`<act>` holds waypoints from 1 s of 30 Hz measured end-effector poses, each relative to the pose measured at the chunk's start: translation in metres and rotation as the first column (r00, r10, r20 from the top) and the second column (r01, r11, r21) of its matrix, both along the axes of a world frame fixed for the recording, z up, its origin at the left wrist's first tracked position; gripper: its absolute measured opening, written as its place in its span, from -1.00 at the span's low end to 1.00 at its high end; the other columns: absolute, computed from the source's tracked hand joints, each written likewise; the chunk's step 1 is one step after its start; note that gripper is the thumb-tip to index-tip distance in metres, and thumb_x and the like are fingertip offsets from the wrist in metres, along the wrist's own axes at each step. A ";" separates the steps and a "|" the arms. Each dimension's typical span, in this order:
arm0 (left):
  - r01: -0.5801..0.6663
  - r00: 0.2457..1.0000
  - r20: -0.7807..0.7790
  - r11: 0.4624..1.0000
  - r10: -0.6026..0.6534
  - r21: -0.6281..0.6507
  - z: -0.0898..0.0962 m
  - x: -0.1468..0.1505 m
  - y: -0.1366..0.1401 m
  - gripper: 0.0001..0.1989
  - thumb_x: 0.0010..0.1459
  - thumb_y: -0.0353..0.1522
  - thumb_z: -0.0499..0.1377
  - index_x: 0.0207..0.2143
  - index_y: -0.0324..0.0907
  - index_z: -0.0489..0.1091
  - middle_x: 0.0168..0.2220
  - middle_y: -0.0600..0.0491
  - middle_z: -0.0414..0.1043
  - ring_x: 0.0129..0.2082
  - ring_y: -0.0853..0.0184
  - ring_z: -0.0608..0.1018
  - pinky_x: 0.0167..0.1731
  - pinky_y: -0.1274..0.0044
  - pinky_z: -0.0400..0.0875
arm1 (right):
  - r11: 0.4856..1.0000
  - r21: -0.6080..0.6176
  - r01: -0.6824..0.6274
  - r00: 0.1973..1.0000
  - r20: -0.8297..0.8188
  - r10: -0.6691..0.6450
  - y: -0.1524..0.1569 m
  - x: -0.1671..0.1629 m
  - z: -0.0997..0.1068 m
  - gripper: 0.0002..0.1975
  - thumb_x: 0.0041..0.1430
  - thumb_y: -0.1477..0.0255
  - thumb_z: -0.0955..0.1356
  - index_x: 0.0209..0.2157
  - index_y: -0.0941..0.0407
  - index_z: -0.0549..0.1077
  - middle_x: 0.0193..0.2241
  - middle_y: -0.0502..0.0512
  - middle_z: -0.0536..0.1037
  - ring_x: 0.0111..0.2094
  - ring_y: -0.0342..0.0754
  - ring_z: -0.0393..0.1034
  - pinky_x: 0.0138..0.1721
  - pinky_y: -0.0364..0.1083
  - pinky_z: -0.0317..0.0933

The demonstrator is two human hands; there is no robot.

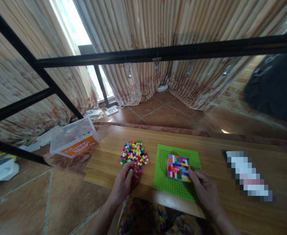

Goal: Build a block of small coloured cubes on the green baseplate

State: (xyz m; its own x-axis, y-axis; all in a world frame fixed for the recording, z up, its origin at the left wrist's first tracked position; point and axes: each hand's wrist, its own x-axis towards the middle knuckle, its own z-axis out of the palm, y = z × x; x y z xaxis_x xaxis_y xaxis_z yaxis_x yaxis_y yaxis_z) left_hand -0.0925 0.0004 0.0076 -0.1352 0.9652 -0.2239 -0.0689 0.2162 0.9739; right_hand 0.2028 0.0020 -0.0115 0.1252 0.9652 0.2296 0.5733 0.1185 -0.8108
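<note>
A loose pile of small multicoloured toy bricks [134,153] lies on the wooden table. At its near edge, my left hand [124,181] is closed in a pinch, with a small dark piece at the fingertips that looks like a brick. To the right is a green studded baseplate [161,186]. On it stands a boxy block built of many coloured bricks [178,167], its top a patchwork of colours. My right hand [204,187] grips the right side of this block, thumb on its near right corner; the other fingers are partly hidden.
A pixelated flat object [248,176] lies on the table [104,163] at right. A clear plastic box [75,137] with an orange label stands on the floor at left. Black metal bars [143,57] cross beyond the table, with curtains [138,26] behind.
</note>
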 end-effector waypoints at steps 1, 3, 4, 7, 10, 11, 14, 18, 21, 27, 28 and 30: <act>0.005 1.000 0.005 1.000 -0.005 -0.002 0.002 0.000 0.000 -0.61 0.07 -0.19 0.22 -0.10 -0.21 0.39 -0.39 0.05 0.47 -0.50 0.37 0.50 -0.43 0.54 0.43 | 1.000 -0.003 0.003 1.000 -0.002 -0.003 0.000 0.000 0.000 -0.53 0.26 0.15 0.27 -0.65 0.09 0.21 -0.63 -0.07 0.22 -0.53 -0.12 0.20 -0.40 -0.13 0.08; 0.013 1.000 0.009 1.000 -0.013 -0.007 0.005 0.001 0.000 -0.62 0.07 -0.18 0.22 -0.11 -0.22 0.39 -0.37 0.02 0.50 -0.46 0.34 0.52 -0.37 0.51 0.44 | 1.000 -0.007 0.007 1.000 -0.005 -0.007 0.000 0.000 -0.001 -0.53 0.26 0.15 0.27 -0.65 0.09 0.21 -0.62 -0.07 0.22 -0.52 -0.11 0.20 -0.39 -0.13 0.08; 0.015 1.000 0.011 1.000 -0.015 -0.009 0.006 0.002 0.000 -0.62 0.08 -0.17 0.22 -0.12 -0.22 0.39 -0.35 0.00 0.52 -0.44 0.33 0.53 -0.35 0.51 0.44 | 1.000 -0.009 0.008 1.000 -0.007 -0.008 0.000 0.000 -0.001 -0.54 0.26 0.15 0.27 -0.65 0.09 0.21 -0.62 -0.07 0.22 -0.52 -0.11 0.20 -0.39 -0.13 0.08; 0.025 1.000 0.015 1.000 -0.025 -0.007 0.009 0.004 -0.001 -0.62 0.07 -0.16 0.22 -0.14 -0.22 0.39 -0.36 -0.01 0.53 -0.44 0.33 0.52 -0.36 0.51 0.42 | 1.000 -0.006 0.005 1.000 -0.007 -0.005 0.000 0.001 -0.001 -0.53 0.27 0.16 0.27 -0.65 0.09 0.21 -0.62 -0.07 0.21 -0.52 -0.12 0.20 -0.38 -0.12 0.08; 0.034 0.999 0.007 0.999 -0.034 0.010 0.009 0.004 -0.001 -0.68 0.10 -0.16 0.20 -0.20 -0.20 0.39 -0.43 0.05 0.49 -0.48 0.36 0.49 -0.39 0.54 0.40 | 1.000 -0.009 0.006 1.000 -0.003 -0.006 0.000 0.001 -0.002 -0.53 0.27 0.16 0.27 -0.65 0.09 0.20 -0.62 -0.07 0.20 -0.52 -0.12 0.19 -0.39 -0.12 0.07; 0.039 0.999 -0.002 0.999 -0.039 0.023 0.008 0.004 -0.001 -0.72 0.12 -0.17 0.19 -0.25 -0.20 0.39 -0.45 0.07 0.46 -0.49 0.37 0.47 -0.39 0.54 0.39 | 1.000 -0.010 0.007 1.000 -0.004 -0.007 0.000 0.001 -0.002 -0.53 0.27 0.16 0.27 -0.65 0.09 0.20 -0.62 -0.07 0.20 -0.52 -0.12 0.18 -0.39 -0.13 0.06; 0.052 0.998 -0.037 0.995 -0.050 0.080 0.003 0.002 -0.001 -0.77 0.17 -0.19 0.15 -0.33 -0.18 0.33 -0.47 0.11 0.42 -0.49 0.40 0.45 -0.38 0.55 0.38 | 1.000 -0.009 0.006 1.000 -0.009 -0.006 0.000 0.001 -0.003 -0.53 0.27 0.16 0.27 -0.65 0.09 0.20 -0.62 -0.07 0.20 -0.52 -0.13 0.18 -0.41 -0.13 0.06; 0.076 0.997 -0.033 0.990 -0.072 0.118 -0.007 -0.002 -0.001 -0.78 0.19 -0.19 0.12 -0.28 -0.17 0.29 -0.43 0.11 0.41 -0.46 0.39 0.46 -0.37 0.53 0.39 | 1.000 -0.004 -0.002 1.000 -0.014 0.002 0.001 0.001 -0.003 -0.53 0.26 0.16 0.27 -0.65 0.09 0.20 -0.62 -0.07 0.20 -0.53 -0.13 0.18 -0.41 -0.13 0.06; 0.110 0.993 -0.053 0.986 -0.104 0.124 -0.008 -0.002 -0.002 -0.77 0.21 -0.20 0.10 -0.21 -0.18 0.31 -0.42 0.10 0.41 -0.45 0.38 0.45 -0.38 0.53 0.39 | 1.000 0.000 0.005 1.000 -0.020 -0.005 0.001 0.000 -0.001 -0.53 0.26 0.15 0.27 -0.65 0.09 0.21 -0.63 -0.08 0.20 -0.53 -0.13 0.19 -0.40 -0.13 0.07; 0.131 0.984 -0.137 0.985 -0.115 0.112 0.001 0.002 -0.001 -0.79 0.21 -0.24 0.08 -0.37 -0.20 0.33 -0.53 0.14 0.32 -0.55 0.43 0.35 -0.49 0.60 0.27 | 1.000 -0.004 0.012 1.000 -0.023 -0.013 0.001 -0.001 -0.001 -0.53 0.26 0.15 0.27 -0.65 0.09 0.20 -0.62 -0.07 0.20 -0.53 -0.13 0.18 -0.40 -0.13 0.06; 0.126 0.983 -0.147 0.985 -0.108 0.117 0.001 0.002 -0.001 -0.78 0.21 -0.24 0.07 -0.39 -0.20 0.33 -0.56 0.16 0.29 -0.57 0.44 0.32 -0.52 0.61 0.23 | 1.000 -0.008 0.011 1.000 -0.022 -0.011 0.000 0.000 -0.001 -0.53 0.26 0.15 0.27 -0.65 0.09 0.20 -0.62 -0.07 0.20 -0.53 -0.13 0.18 -0.40 -0.13 0.06; 0.118 0.982 -0.158 0.986 -0.099 0.118 0.001 0.004 -0.001 -0.78 0.22 -0.24 0.06 -0.40 -0.19 0.32 -0.61 0.19 0.23 -0.60 0.46 0.26 -0.55 0.62 0.18 | 1.000 -0.010 0.009 1.000 -0.020 -0.010 0.000 0.000 -0.002 -0.53 0.26 0.15 0.27 -0.65 0.09 0.20 -0.62 -0.07 0.19 -0.53 -0.13 0.18 -0.40 -0.14 0.06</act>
